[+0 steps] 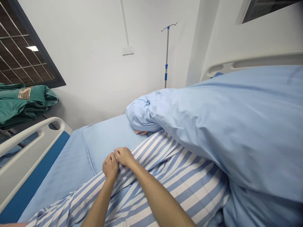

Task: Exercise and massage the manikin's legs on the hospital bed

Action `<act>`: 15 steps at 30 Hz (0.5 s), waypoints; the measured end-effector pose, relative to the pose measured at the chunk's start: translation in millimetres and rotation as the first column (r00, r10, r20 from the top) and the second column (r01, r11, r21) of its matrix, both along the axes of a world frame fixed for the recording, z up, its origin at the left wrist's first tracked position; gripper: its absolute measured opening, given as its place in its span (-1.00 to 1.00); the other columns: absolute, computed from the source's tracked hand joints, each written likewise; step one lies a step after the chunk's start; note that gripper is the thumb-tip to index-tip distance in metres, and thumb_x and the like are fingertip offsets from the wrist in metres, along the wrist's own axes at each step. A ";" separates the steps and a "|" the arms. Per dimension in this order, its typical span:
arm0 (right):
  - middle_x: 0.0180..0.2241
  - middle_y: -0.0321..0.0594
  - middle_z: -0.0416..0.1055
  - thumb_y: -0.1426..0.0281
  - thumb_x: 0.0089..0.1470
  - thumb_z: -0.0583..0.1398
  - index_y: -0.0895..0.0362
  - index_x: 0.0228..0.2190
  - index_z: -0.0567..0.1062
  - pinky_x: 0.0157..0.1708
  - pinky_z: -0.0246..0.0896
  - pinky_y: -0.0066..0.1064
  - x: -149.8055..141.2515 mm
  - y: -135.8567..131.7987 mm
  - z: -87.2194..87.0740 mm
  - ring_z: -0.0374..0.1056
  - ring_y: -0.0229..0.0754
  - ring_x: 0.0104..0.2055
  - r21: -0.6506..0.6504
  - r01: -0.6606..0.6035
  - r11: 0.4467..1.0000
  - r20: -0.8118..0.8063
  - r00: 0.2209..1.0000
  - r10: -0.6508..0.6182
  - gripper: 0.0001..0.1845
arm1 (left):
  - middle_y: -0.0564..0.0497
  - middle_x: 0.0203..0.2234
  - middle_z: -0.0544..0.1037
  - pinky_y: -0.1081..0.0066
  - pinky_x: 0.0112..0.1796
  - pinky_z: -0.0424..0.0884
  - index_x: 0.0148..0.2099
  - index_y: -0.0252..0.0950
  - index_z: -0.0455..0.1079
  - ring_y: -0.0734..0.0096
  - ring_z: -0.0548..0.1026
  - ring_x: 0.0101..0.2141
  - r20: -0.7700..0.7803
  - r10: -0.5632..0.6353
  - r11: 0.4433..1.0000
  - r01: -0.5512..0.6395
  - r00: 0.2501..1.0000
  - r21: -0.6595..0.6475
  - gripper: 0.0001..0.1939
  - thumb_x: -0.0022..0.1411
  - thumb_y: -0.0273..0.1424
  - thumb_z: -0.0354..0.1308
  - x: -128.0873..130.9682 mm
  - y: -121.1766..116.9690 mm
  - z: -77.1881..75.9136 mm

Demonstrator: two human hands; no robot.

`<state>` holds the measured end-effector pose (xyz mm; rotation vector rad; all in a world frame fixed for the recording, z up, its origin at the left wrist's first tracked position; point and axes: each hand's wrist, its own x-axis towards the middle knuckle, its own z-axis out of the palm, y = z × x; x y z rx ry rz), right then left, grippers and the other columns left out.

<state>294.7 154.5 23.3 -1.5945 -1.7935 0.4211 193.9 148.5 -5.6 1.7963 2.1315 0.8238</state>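
Note:
My left hand (110,166) is closed on a fold of blue-and-white striped trousers (187,176). Beside it, almost touching, my right hand (123,156) grips the same striped cloth near its far edge. The trousers cover the legs of a figure lying on its side or back, I cannot tell which. Under the rim of a light blue quilt (224,116), a few fingers (141,132) of that figure show. The quilt hides its upper body. A sliver of skin-coloured surface shows at the lower left corner.
A blue-sheeted bed (106,132) lies beneath, with a white-and-blue end board (35,151) at left and a pale headboard (255,60) at right. Behind stands an infusion pole (167,50). Green folded cloth (28,101) is piled below the barred window (21,47).

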 end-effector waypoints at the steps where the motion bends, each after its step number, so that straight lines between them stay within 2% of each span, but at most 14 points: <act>1: -0.53 -0.23 0.42 0.33 0.14 -0.07 0.14 -0.54 0.48 -0.47 -0.08 -0.46 3.3 1.9 -4.8 0.18 -0.29 -0.50 -0.002 0.034 0.999 -0.054 0.998 -0.034 -0.59 | -0.04 -0.44 0.51 0.43 -0.46 0.07 -0.49 -0.21 0.28 0.33 0.36 -0.42 0.002 0.008 1.000 -0.008 1.000 0.015 -0.59 0.26 -0.22 -0.28 1.0 0.1 -0.1; 3: -0.62 -0.30 0.32 0.34 0.15 -0.07 0.15 -0.61 0.43 -0.50 -0.13 -0.47 7.9 6.2 -12.9 0.09 -0.34 -0.55 -0.013 0.064 0.998 -0.166 0.984 -0.065 -0.57 | -0.02 -0.50 0.48 0.43 -0.46 0.06 -0.55 -0.23 0.21 0.35 0.32 -0.45 -0.002 0.009 0.999 -0.009 1.000 0.040 -0.58 0.25 -0.23 -0.29 2.7 0.4 -0.8; 8: -0.71 -0.41 0.06 0.32 0.12 -0.03 0.16 -0.71 0.27 -0.55 -0.20 -0.48 9.3 10.0 -18.9 -0.06 -0.38 -0.60 0.030 0.021 0.999 -0.345 0.939 -0.009 -0.58 | 0.03 -0.61 0.37 0.44 -0.49 0.02 -0.59 -0.25 0.20 0.43 0.22 -0.54 0.033 0.022 1.000 -0.022 0.999 0.014 -0.62 0.20 -0.24 -0.22 6.6 4.0 4.1; 12: -0.73 -0.43 -0.02 0.31 0.10 -0.02 0.15 -0.74 0.18 -0.57 -0.22 -0.48 9.3 9.5 -17.4 -0.06 -0.38 -0.61 0.048 0.030 0.998 -0.428 0.904 -0.006 -0.58 | 0.13 -0.75 0.12 0.46 -0.53 0.02 -0.67 -0.26 0.07 0.50 0.13 -0.60 0.190 -0.042 0.993 0.020 0.981 0.113 -0.65 0.12 -0.28 -0.13 14.1 13.8 26.7; 15: -0.73 -0.42 -0.01 0.29 0.10 -0.04 0.15 -0.75 0.16 -0.57 -0.20 -0.49 11.8 11.8 -15.6 -0.02 -0.38 -0.60 0.041 0.031 0.999 -0.512 0.859 -0.006 -0.57 | 0.16 -0.75 0.07 0.47 -0.55 0.03 -0.66 -0.26 0.05 0.54 0.10 -0.62 0.326 -0.081 0.976 0.009 0.942 0.216 -0.66 0.11 -0.27 -0.13 24.6 21.7 41.7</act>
